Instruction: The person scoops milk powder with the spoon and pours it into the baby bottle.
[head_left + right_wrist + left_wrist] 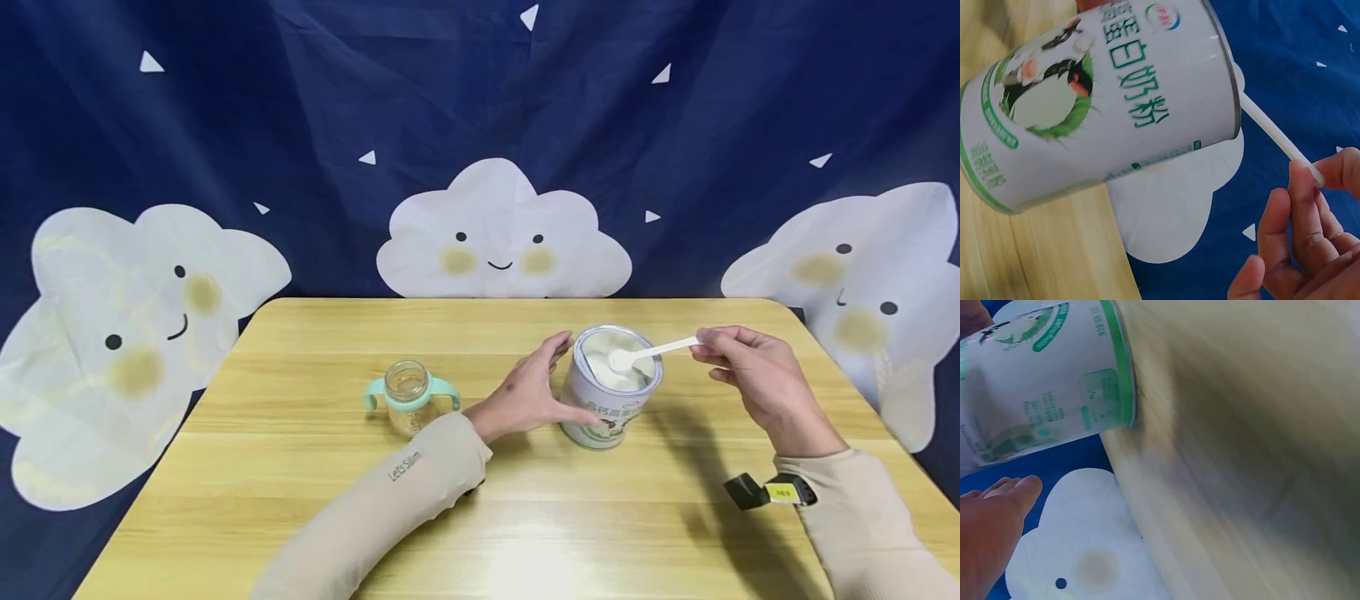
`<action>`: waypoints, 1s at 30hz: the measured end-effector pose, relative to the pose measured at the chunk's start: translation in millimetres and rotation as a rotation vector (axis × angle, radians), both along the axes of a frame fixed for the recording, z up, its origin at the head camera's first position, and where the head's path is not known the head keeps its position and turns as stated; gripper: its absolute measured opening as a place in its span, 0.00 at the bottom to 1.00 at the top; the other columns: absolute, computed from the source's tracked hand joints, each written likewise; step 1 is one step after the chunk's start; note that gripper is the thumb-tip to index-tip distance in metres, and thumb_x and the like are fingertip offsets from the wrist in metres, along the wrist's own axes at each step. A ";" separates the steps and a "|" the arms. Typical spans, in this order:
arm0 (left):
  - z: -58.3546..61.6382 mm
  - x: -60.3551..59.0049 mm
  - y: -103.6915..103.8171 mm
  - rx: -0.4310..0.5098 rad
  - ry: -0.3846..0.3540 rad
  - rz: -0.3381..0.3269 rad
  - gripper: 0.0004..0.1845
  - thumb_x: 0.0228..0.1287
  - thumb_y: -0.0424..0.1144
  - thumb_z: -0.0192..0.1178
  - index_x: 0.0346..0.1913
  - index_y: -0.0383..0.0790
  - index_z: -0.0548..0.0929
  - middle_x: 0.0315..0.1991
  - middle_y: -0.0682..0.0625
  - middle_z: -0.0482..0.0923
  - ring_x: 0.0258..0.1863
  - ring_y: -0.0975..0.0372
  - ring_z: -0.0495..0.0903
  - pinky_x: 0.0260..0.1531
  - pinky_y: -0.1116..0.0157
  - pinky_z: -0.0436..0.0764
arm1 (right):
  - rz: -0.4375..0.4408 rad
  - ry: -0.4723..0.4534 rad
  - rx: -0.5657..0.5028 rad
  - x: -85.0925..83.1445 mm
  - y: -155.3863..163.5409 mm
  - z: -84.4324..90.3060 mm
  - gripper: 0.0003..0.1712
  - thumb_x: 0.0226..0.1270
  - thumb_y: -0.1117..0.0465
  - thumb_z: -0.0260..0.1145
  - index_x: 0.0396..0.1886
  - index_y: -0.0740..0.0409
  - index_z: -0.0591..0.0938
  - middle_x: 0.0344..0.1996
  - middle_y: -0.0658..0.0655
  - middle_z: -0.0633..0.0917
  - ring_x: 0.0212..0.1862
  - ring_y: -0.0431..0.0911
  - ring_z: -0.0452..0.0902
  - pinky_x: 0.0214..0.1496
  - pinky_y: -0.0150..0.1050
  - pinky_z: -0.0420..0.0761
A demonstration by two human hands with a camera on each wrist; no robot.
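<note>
A white milk powder can [604,417] with green markings stands on the table, its top uncovered and pale powder [611,342] filling it almost to the rim. My right hand [757,371] pinches the end of a white scoop [667,346] between thumb and fingers. The scoop's bowl lies at the powder's surface. At the can's left side is my left hand [528,392], fingers fairly straight and spread, thumb across the can's front. In the left wrist view, a gap shows between the fingers [1016,494] and the can.
A baby bottle [408,400] with mint-green handles stands uncapped left of the can, close to the left forearm. The wooden table [300,467] ends at a dark blue cloth backdrop [330,100] with smiling clouds.
</note>
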State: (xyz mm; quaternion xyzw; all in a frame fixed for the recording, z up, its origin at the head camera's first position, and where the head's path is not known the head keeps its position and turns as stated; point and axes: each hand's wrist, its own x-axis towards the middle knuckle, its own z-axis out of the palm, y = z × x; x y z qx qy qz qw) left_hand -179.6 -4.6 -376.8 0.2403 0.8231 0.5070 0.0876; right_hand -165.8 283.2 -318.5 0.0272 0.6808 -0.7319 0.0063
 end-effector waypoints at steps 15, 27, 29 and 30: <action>24.1 12.7 -34.9 -0.011 0.010 -0.024 0.64 0.42 0.46 0.83 0.79 0.41 0.52 0.77 0.48 0.56 0.74 0.60 0.59 0.70 0.66 0.63 | 0.038 -0.022 -0.152 0.3 -3.7 7.2 0.10 0.71 0.67 0.65 0.29 0.56 0.88 0.25 0.50 0.87 0.22 0.37 0.75 0.24 0.29 0.77; 42.9 24.1 -80.7 0.009 0.015 0.022 0.62 0.43 0.47 0.83 0.78 0.41 0.54 0.76 0.51 0.58 0.73 0.64 0.60 0.69 0.70 0.62 | 0.038 -0.005 -0.172 -0.3 -6.1 13.1 0.10 0.72 0.67 0.64 0.30 0.57 0.87 0.25 0.51 0.87 0.21 0.38 0.73 0.22 0.30 0.75; 44.6 26.1 -89.1 0.010 0.028 0.020 0.61 0.44 0.48 0.82 0.78 0.41 0.55 0.76 0.51 0.59 0.73 0.64 0.60 0.69 0.70 0.62 | 0.038 -0.001 -0.182 -0.1 -6.9 13.1 0.10 0.72 0.68 0.64 0.30 0.57 0.86 0.25 0.51 0.87 0.21 0.38 0.73 0.22 0.30 0.74; 45.4 27.0 -93.2 0.013 0.034 0.020 0.61 0.44 0.48 0.82 0.78 0.41 0.55 0.76 0.51 0.58 0.73 0.64 0.59 0.69 0.69 0.62 | 0.039 0.000 -0.184 0.2 -7.2 13.0 0.10 0.72 0.68 0.64 0.30 0.57 0.86 0.25 0.51 0.87 0.21 0.38 0.73 0.22 0.30 0.74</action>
